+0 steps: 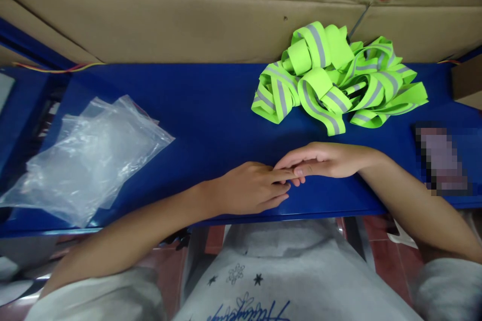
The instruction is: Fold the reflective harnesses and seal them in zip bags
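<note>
Near the front edge of the blue table, my left hand (259, 188) lies palm down, its fingers stretched out to the right. My right hand (324, 159) meets it from the other side, thumb and fingers closed round a fingertip of the left. No other object shows in either hand. Behind the right hand is a heap of neon yellow-green straps with grey reflective stripes (320, 47), looped over each other, with some black parts showing among them. Several transparent plastic zip bags (101, 155) are stacked loosely to the left of my left hand.
A blue table (211, 110) runs across the view. Brown cardboard (181, 30) stands along its back, with thin wires above. At right lie a blurred, phone-like dark rectangle (444, 160) and a cardboard box (467, 83).
</note>
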The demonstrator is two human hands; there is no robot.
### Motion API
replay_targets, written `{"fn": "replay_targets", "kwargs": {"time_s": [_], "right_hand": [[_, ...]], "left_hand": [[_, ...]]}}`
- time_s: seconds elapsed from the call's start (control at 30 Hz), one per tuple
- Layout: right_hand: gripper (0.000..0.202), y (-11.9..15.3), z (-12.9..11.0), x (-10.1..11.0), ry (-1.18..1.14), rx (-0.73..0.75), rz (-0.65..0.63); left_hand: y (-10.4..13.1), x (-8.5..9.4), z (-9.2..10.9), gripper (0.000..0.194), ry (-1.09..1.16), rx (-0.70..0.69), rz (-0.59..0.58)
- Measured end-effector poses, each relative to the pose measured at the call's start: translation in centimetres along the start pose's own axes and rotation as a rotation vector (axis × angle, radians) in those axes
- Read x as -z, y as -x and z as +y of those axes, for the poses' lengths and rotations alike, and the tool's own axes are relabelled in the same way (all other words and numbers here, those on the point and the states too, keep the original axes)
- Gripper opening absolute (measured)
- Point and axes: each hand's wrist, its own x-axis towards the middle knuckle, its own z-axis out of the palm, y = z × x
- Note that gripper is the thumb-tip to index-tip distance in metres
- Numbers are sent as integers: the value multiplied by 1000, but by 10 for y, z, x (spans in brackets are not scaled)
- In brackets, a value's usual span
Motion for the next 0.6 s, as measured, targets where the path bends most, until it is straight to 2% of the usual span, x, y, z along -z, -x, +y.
{"fn": "replay_targets", "kwargs": {"time_s": [0.27, 0.37, 0.4, 0.47, 0.53, 0.6], "right_hand": [[46, 4, 9, 5, -67, 0, -70], [48, 3, 13, 5, -25, 3, -20], [47, 2, 14, 5, 14, 16, 53], [45, 0, 19, 5, 184, 59, 298], [41, -1, 25, 6, 503, 73, 583], [38, -1, 31, 9, 855, 28, 743]], "left_hand": [[1, -1, 0, 27, 33, 14, 0], [2, -3, -3, 27, 21, 11, 27], [2, -3, -5, 27, -9, 10, 37], [2, 0, -9, 30, -123, 40, 54], [1, 6, -13, 41, -256, 129, 69], [0, 13, -16, 63, -329, 230, 74]]}}
